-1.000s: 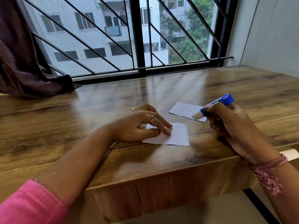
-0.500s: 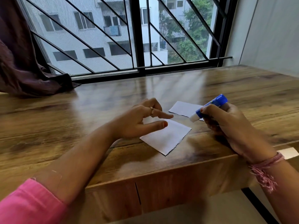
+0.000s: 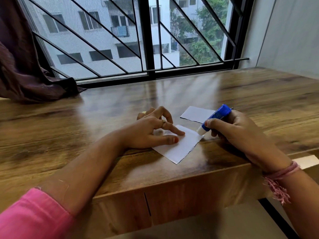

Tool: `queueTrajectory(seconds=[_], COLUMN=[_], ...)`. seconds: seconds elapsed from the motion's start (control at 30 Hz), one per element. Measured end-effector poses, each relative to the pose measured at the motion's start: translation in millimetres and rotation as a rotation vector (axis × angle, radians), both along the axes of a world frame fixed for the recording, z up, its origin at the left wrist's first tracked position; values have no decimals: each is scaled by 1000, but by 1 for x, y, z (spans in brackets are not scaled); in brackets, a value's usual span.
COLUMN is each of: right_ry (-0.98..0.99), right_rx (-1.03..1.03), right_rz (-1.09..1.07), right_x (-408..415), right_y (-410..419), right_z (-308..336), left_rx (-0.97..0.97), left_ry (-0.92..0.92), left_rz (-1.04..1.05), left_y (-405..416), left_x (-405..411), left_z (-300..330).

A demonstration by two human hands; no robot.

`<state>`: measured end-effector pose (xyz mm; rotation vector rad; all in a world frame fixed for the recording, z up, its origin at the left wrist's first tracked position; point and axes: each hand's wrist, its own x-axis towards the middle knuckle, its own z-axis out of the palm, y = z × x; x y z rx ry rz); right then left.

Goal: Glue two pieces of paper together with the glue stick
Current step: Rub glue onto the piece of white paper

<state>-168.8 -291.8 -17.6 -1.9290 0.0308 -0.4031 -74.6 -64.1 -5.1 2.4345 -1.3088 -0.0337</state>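
While my left hand (image 3: 151, 130) lies flat on the nearer paper square (image 3: 179, 145), I've got its forefinger and thumb stretched out straight, pressing the sheet onto the wooden desk (image 3: 103, 121); a ring shows on one finger. Over on the other side, my right hand (image 3: 234, 133) is curled round the blue glue stick (image 3: 215, 119), fingers wrapped about the barrel, tilted with its white tip down. That tip touches the far right corner of the nearer paper square, just beside my left forefinger's end. I can see the square sits turned at an angle, one corner pointing toward the desk's front edge, its right edge ragged. Beyond the glue stick, the second paper piece (image 3: 195, 113) lies flat on the desk, apart from the first, partly hidden behind the stick's barrel. A pink thread band (image 3: 281, 176) circles my right wrist, and a pink sleeve (image 3: 34, 216) covers my left arm. Farther back, beyond both papers, a barred window (image 3: 146, 40), with a dark curtain (image 3: 25, 66) bunched on the desk's far left corner.
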Motion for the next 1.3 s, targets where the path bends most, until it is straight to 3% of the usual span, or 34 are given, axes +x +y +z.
queueTrajectory(seconds=[0.17, 0.33, 0.5, 0.63, 0.8, 0.93, 1.07, 1.2, 1.3], right_ry=[2, 10, -13, -39, -30, -36, -76, -38, -45], right_rx=[-117, -210, -220, -306, -278, -327, -322, -342, -336], right_rz=[-62, 8, -96, 41, -60, 73, -64, 85, 74], right_x=[2, -4, -1, -6, -2, -6, -3, -8, -6], right_y=[0, 2, 0, 5, 1, 7, 4, 8, 8], right_z=[1, 2, 1, 1, 0, -1, -1, -1, -1], left_rx=[-1, 7, 8, 18, 20, 27, 19, 22, 34], left_ry=[11, 22, 19, 7, 2, -2, -9, -23, -27], left_rz=[-2, 10, 7, -1, -3, -5, -1, 1, 6], left_y=[0, 0, 0, -1, -1, -2, -3, -4, -4], left_x=[2, 3, 3, 3, 1, 1, 1, -1, -2], left_z=[-1, -1, -1, 1, 1, 2, 2, 4, 5])
